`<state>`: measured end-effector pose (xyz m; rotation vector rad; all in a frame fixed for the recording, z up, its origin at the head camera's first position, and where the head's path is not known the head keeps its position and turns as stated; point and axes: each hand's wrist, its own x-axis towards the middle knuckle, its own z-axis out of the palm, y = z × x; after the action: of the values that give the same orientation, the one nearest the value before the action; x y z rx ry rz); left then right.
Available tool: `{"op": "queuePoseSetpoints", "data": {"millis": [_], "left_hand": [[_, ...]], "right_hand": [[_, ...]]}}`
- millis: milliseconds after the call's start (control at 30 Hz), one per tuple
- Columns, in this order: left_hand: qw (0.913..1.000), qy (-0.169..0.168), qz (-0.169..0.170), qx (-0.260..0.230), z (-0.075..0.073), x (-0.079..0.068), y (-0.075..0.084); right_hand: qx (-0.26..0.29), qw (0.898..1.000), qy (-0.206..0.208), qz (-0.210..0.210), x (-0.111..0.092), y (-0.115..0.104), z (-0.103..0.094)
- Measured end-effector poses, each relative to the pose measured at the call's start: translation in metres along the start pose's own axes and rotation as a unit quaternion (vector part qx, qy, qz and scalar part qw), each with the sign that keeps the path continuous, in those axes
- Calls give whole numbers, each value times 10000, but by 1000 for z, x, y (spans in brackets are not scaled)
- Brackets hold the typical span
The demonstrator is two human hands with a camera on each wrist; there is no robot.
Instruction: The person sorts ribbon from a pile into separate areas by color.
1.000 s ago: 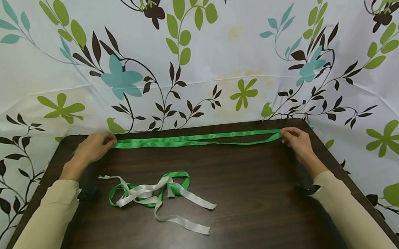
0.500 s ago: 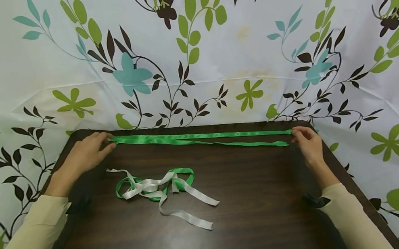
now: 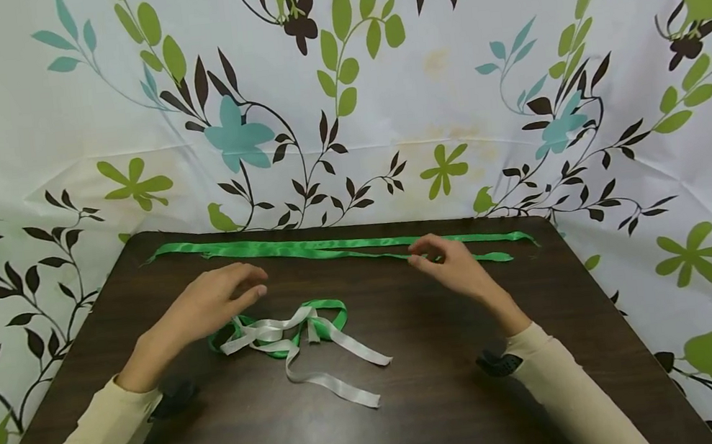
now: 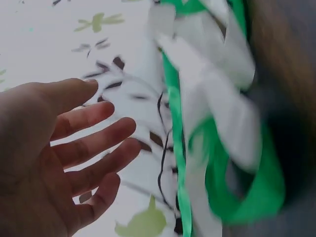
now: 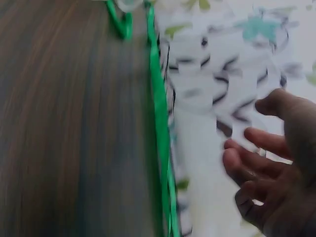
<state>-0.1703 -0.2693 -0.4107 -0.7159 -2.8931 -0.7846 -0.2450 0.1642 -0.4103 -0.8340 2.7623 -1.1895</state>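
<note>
Two strips of green ribbon (image 3: pixel 254 248) stretch along the table's far edge, side by side and partly overlapping at the left. In front of them at centre left lies a loose tangle of white ribbon (image 3: pixel 334 389) and green ribbon (image 3: pixel 341 317). My left hand (image 3: pixel 202 307) hovers over the tangle's left side, fingers loosely bent and holding nothing. Above the right part of the long green strips is my right hand (image 3: pixel 455 266), its fingers relaxed around air and hiding a bit of ribbon. Both wrist views show bare palms, the left hand (image 4: pixel 84 143) and the right hand (image 5: pixel 266 163).
A dark brown wooden table (image 3: pixel 440 401) fills the lower view. Behind its far edge hangs a white cloth (image 3: pixel 395 102) printed with leaves, flowers and birds, close to the ribbons.
Both hands have let go of the long green ribbon's ends and moved inward and nearer. The ribbon now lies free along the far edge. The tangled ribbons have stayed put.
</note>
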Motion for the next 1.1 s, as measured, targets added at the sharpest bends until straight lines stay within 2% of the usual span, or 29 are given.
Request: {"op": "queuePoseSetpoints", "data": {"millis": [133,267,433,567,633,767,967,1100], "left_hand": [[9997,-91,185,-120,19,0,15],[9987,-312,171,-356,35,-2,25],[9990,-113,19,-433,36,1,31],[9993,-63,-58,-374,34,7,34],[9993,-88,-81,-352,35,9,34],[9993,-109,-111,-343,36,10,34],[9993,-10,-134,-354,32,9,37],[9989,39,-39,-474,30,12,40]], "right_hand": [[-133,9970,-683,-341,6,-22,31],[-577,9919,-1047,-420,5,-31,62],[-1304,9805,-1419,-382,12,-43,94],[-1947,9690,-1438,-495,20,-51,111],[-2244,9632,-1386,-524,24,-53,117],[-2405,9597,-1368,-486,26,-53,123],[-1910,9732,-1118,-633,27,-56,116],[-1511,9826,-700,-824,28,-66,106]]}}
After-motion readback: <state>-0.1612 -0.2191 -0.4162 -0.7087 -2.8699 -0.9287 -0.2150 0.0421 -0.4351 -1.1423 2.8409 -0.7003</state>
